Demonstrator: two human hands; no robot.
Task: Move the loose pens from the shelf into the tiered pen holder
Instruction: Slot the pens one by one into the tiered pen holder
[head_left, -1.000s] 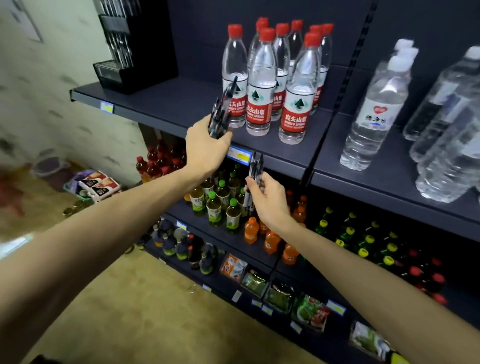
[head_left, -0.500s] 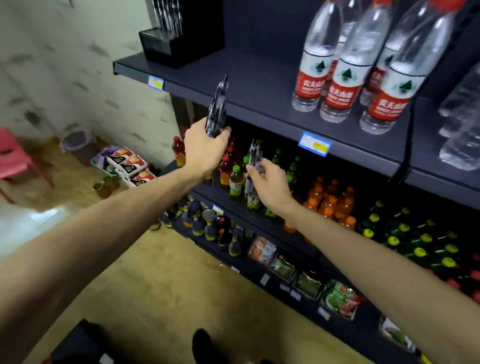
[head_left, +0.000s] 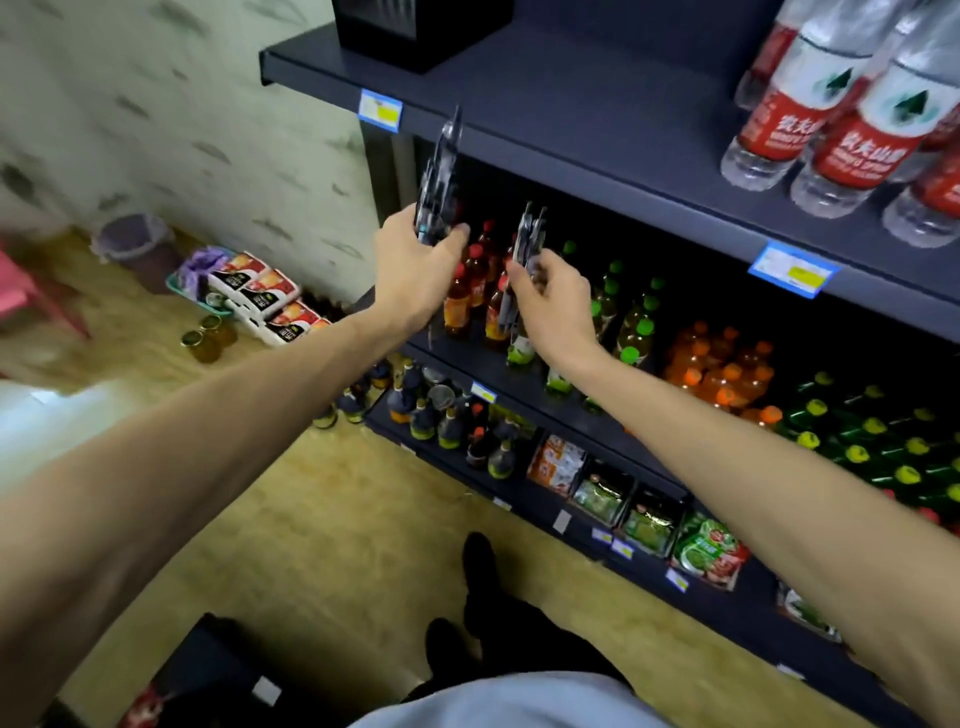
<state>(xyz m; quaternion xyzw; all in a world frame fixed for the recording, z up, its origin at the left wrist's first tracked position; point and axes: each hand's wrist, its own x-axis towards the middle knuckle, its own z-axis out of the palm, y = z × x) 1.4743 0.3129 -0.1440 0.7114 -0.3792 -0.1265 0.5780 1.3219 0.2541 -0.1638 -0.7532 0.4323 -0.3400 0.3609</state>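
Note:
My left hand (head_left: 415, 270) grips a bundle of dark pens (head_left: 440, 171) that points up, in front of the top shelf's edge (head_left: 571, 171). My right hand (head_left: 556, 306) grips a second, smaller bundle of pens (head_left: 530, 234) just to the right, lower than the shelf edge. The black tiered pen holder (head_left: 421, 31) stands at the far left end of the top shelf, cut off by the top of the frame, above and slightly left of both hands.
Water bottles with red labels (head_left: 841, 119) crowd the top shelf at the right. Lower shelves hold drink bottles (head_left: 727, 374) and snack packs (head_left: 649, 514). A bin (head_left: 135, 244), boxes (head_left: 260, 296) and jars sit on the floor by the wall.
The view has swung left and down along the shelf. Both hands, each still holding pens, have dropped below the shelf edge and now sit nearer the pen holder's end.

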